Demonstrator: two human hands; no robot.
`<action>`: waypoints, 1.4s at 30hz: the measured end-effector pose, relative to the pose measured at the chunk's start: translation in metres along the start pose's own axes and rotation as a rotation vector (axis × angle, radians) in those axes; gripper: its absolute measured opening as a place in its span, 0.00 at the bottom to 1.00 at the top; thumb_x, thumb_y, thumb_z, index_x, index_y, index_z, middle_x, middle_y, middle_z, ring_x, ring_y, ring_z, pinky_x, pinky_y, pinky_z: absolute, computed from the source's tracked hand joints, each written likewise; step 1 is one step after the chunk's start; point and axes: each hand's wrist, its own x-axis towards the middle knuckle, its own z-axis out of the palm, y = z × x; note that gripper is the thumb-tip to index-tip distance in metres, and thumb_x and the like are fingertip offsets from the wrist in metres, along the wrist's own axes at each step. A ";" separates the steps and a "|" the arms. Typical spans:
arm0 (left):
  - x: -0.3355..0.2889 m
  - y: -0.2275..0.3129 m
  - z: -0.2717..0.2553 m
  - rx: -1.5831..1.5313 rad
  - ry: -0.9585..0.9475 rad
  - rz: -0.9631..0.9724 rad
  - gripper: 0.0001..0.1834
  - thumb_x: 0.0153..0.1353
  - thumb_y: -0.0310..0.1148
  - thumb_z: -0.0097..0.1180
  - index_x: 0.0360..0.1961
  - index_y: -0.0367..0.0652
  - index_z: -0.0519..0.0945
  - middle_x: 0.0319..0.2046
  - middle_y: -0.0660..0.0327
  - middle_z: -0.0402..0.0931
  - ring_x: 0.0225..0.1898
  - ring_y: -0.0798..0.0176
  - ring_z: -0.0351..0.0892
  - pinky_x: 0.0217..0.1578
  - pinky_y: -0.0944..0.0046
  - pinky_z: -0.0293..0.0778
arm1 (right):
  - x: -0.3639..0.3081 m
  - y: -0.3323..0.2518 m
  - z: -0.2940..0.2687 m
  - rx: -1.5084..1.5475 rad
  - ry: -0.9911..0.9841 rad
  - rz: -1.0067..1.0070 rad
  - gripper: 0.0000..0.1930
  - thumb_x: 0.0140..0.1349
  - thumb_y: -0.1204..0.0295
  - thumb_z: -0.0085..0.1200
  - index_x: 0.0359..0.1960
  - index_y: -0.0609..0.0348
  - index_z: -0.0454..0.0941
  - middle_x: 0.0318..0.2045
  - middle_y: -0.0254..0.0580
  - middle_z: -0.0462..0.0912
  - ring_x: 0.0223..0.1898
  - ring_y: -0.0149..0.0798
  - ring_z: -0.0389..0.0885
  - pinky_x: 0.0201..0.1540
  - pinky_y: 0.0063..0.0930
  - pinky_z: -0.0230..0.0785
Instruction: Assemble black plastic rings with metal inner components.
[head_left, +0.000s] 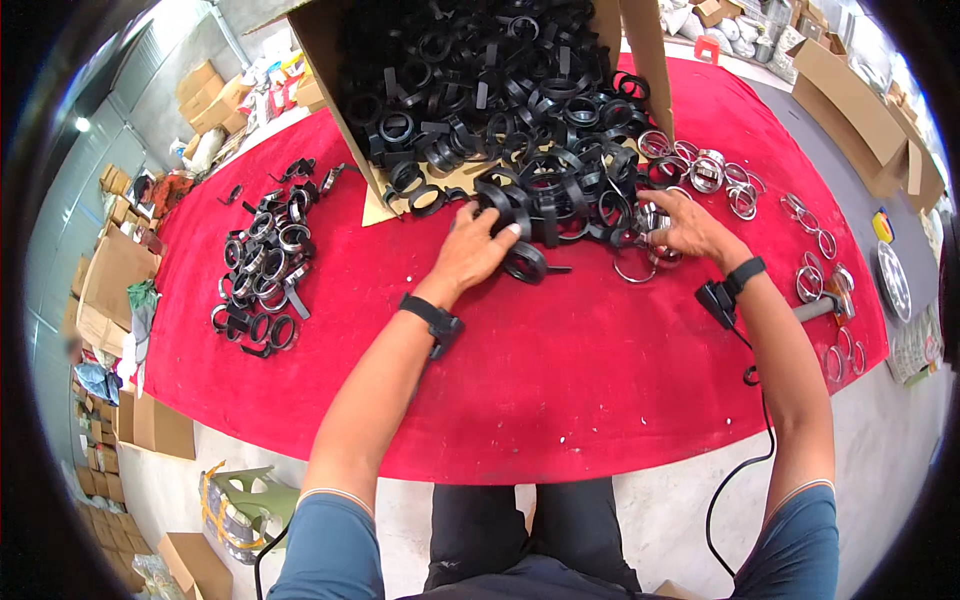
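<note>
My left hand (470,250) is closed on a black ring (497,203) at the near edge of a heap of black rings (560,185). Just beside its thumb lies another black ring with a straight tab (525,263). My right hand (690,228) reaches in at the heap's right side, its thumb and fingers curled about a shiny metal ring (647,222) that they partly cover. Below those fingertips a thin metal ring (634,268) rests on the red cloth (560,370). The heap spills out of an open cardboard box (648,65) full of black rings.
At the left of the cloth is a pile of black rings with metal rings in them (265,262). Loose metal rings (742,195) lie to the right, near a hammer (820,306). A black cable (712,500) hangs by my right arm. Cardboard boxes (160,425) stand around the table.
</note>
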 end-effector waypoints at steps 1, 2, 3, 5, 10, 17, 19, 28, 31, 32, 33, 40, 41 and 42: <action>-0.005 0.017 0.004 -0.037 -0.011 -0.017 0.36 0.73 0.57 0.55 0.68 0.36 0.77 0.72 0.26 0.61 0.74 0.26 0.62 0.75 0.44 0.64 | -0.016 -0.008 -0.002 0.019 0.001 0.012 0.40 0.54 0.63 0.68 0.72 0.55 0.72 0.63 0.62 0.79 0.67 0.62 0.75 0.71 0.48 0.70; -0.011 0.036 0.008 -0.077 -0.021 -0.032 0.36 0.72 0.56 0.56 0.68 0.37 0.76 0.72 0.26 0.62 0.74 0.25 0.63 0.74 0.44 0.65 | -0.030 -0.006 0.001 -0.002 0.027 -0.042 0.41 0.54 0.64 0.69 0.73 0.56 0.71 0.66 0.62 0.76 0.68 0.62 0.75 0.72 0.49 0.70; -0.017 0.052 0.009 -0.153 -0.057 -0.050 0.36 0.72 0.55 0.57 0.69 0.37 0.76 0.72 0.28 0.61 0.73 0.25 0.65 0.74 0.44 0.66 | -0.045 -0.005 0.008 -0.025 0.077 -0.067 0.42 0.54 0.65 0.69 0.74 0.56 0.70 0.68 0.63 0.75 0.69 0.63 0.74 0.73 0.49 0.69; -0.033 0.060 0.009 -0.238 -0.100 -0.009 0.34 0.72 0.53 0.57 0.69 0.40 0.76 0.72 0.30 0.62 0.73 0.27 0.64 0.73 0.44 0.66 | -0.068 -0.026 0.013 -0.071 0.110 -0.102 0.43 0.55 0.66 0.69 0.76 0.55 0.67 0.72 0.64 0.70 0.72 0.64 0.71 0.76 0.48 0.67; -0.086 0.087 -0.002 -0.343 -0.207 0.058 0.33 0.68 0.43 0.59 0.71 0.41 0.74 0.66 0.36 0.71 0.71 0.35 0.66 0.72 0.44 0.67 | -0.124 -0.059 0.024 0.022 0.122 -0.090 0.44 0.59 0.71 0.66 0.80 0.50 0.63 0.78 0.67 0.61 0.78 0.67 0.63 0.79 0.50 0.63; -0.154 0.061 -0.029 -0.384 -0.053 -0.003 0.34 0.59 0.13 0.48 0.70 0.38 0.76 0.74 0.44 0.64 0.61 0.47 0.82 0.58 0.57 0.80 | -0.177 -0.054 0.035 0.131 0.426 -0.011 0.36 0.68 0.77 0.61 0.78 0.51 0.67 0.79 0.68 0.59 0.79 0.64 0.62 0.80 0.47 0.60; -0.169 0.051 -0.031 -0.480 -0.046 -0.073 0.35 0.59 0.12 0.49 0.70 0.38 0.76 0.76 0.46 0.62 0.62 0.48 0.82 0.56 0.59 0.82 | -0.184 -0.048 0.035 0.136 0.594 0.036 0.33 0.68 0.76 0.63 0.76 0.54 0.71 0.75 0.63 0.69 0.78 0.58 0.67 0.78 0.44 0.62; -0.236 0.024 -0.071 -0.377 0.008 -0.216 0.26 0.66 0.18 0.56 0.67 0.38 0.79 0.61 0.47 0.85 0.58 0.52 0.88 0.54 0.57 0.84 | -0.232 -0.156 0.070 0.105 0.527 -0.143 0.40 0.51 0.76 0.78 0.69 0.61 0.75 0.65 0.56 0.79 0.69 0.58 0.77 0.73 0.46 0.69; -0.249 0.028 -0.073 -0.398 0.148 -0.183 0.23 0.68 0.24 0.60 0.64 0.37 0.81 0.56 0.45 0.87 0.57 0.52 0.89 0.58 0.55 0.83 | -0.234 -0.171 0.091 0.141 0.474 -0.149 0.44 0.50 0.72 0.79 0.71 0.60 0.72 0.71 0.59 0.74 0.72 0.61 0.73 0.75 0.49 0.67; -0.249 0.022 -0.070 -0.340 0.195 -0.152 0.26 0.68 0.36 0.66 0.64 0.38 0.81 0.52 0.46 0.88 0.52 0.49 0.90 0.54 0.52 0.83 | -0.234 -0.180 0.093 0.096 0.412 -0.117 0.45 0.51 0.70 0.79 0.73 0.59 0.71 0.73 0.61 0.71 0.73 0.62 0.70 0.76 0.50 0.65; -0.246 0.018 -0.064 -0.327 0.194 -0.196 0.30 0.67 0.41 0.67 0.66 0.38 0.79 0.53 0.45 0.87 0.52 0.47 0.89 0.54 0.50 0.83 | -0.234 -0.186 0.097 0.049 0.351 -0.086 0.46 0.52 0.68 0.78 0.75 0.58 0.70 0.75 0.63 0.68 0.74 0.64 0.68 0.76 0.51 0.64; -0.218 0.031 -0.043 -0.253 0.139 -0.210 0.43 0.64 0.54 0.70 0.72 0.36 0.75 0.57 0.38 0.83 0.54 0.43 0.86 0.57 0.48 0.80 | -0.237 -0.161 0.109 0.121 0.183 -0.062 0.40 0.58 0.70 0.72 0.74 0.59 0.71 0.72 0.63 0.72 0.73 0.63 0.70 0.76 0.51 0.64; -0.217 0.036 -0.044 -0.250 0.140 -0.220 0.41 0.64 0.53 0.70 0.70 0.36 0.76 0.55 0.39 0.83 0.54 0.42 0.86 0.57 0.48 0.80 | -0.239 -0.160 0.110 0.110 0.187 -0.067 0.39 0.59 0.72 0.71 0.74 0.59 0.71 0.71 0.62 0.74 0.73 0.63 0.71 0.76 0.50 0.64; -0.217 0.041 -0.044 -0.248 0.139 -0.230 0.40 0.64 0.53 0.70 0.68 0.36 0.77 0.53 0.40 0.84 0.54 0.42 0.86 0.56 0.48 0.80 | -0.239 -0.158 0.111 0.101 0.191 -0.071 0.37 0.59 0.74 0.70 0.73 0.59 0.72 0.70 0.61 0.75 0.72 0.62 0.72 0.76 0.50 0.64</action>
